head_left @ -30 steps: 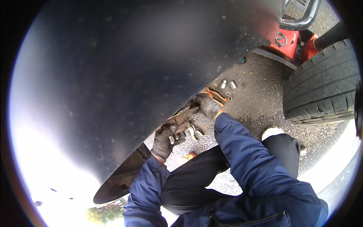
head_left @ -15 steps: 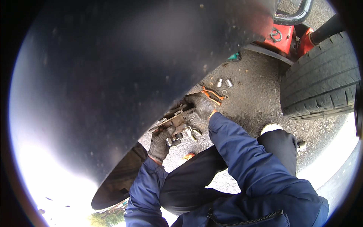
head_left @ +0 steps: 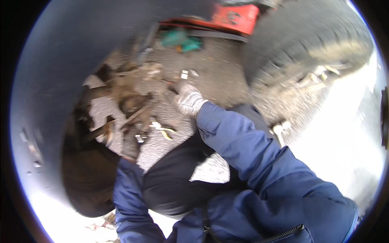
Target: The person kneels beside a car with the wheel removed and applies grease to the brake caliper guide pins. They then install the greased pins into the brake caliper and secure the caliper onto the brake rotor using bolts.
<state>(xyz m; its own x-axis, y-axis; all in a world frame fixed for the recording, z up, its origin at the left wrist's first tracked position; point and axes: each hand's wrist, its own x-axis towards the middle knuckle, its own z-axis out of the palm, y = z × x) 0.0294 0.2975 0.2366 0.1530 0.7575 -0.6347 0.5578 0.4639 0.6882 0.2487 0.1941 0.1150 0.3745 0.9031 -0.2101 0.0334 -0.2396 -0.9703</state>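
My left hand (head_left: 131, 145), in a dark glove, is at the lower end of a long brown metal part (head_left: 139, 114) under the vehicle body; blur hides its fingers. My right hand (head_left: 189, 100), in a glove with a pale knitted back, is to the right of that part, just below two small silvery sockets (head_left: 184, 74). Its fingertips are smeared, so I cannot see whether they hold anything. Pliers with yellow-green handles (head_left: 165, 131) lie on the ground between my left hand and my knee.
A large dark body panel (head_left: 52, 81) curves over the left side. At upper right stands a worn tyre (head_left: 302, 44), beside a red metal part (head_left: 236, 19). A green item (head_left: 181, 39) lies on the asphalt beyond the sockets. A pale metal tool (head_left: 279, 131) is right of my knee.
The view has swung right and beneath the panel, showing more of the rusty underside. My right hand has left the metal part and moved near the sockets. The orange-handled pliers no longer show clearly.
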